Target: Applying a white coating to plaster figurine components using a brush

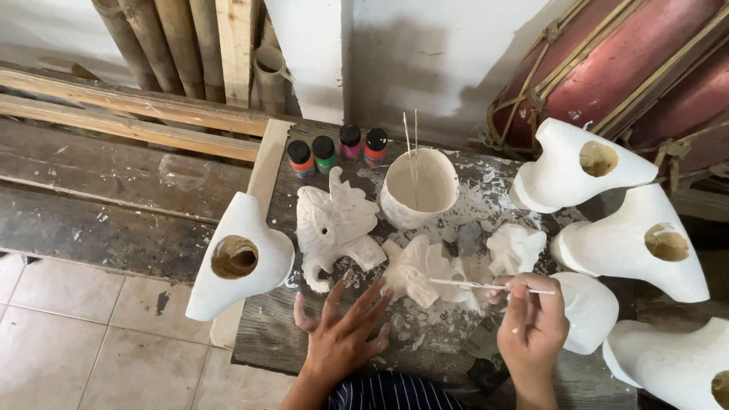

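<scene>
The right hand (535, 323) is pinching a thin brush (490, 286), tip pointing at the white carved figure (421, 267) just beyond the left hand (345, 334), whose released fingers are spreading on the desk (266, 334). Painting seems underway; steady strokes needed.

Tiled floor (91, 334), whitewashed wall (425, 45), weathered bench (114, 190)

just one head cam, looking steeply down from close above the paint-spattered wooden table (304, 334); tiled floor (76, 334) at left; wall at top
</scene>
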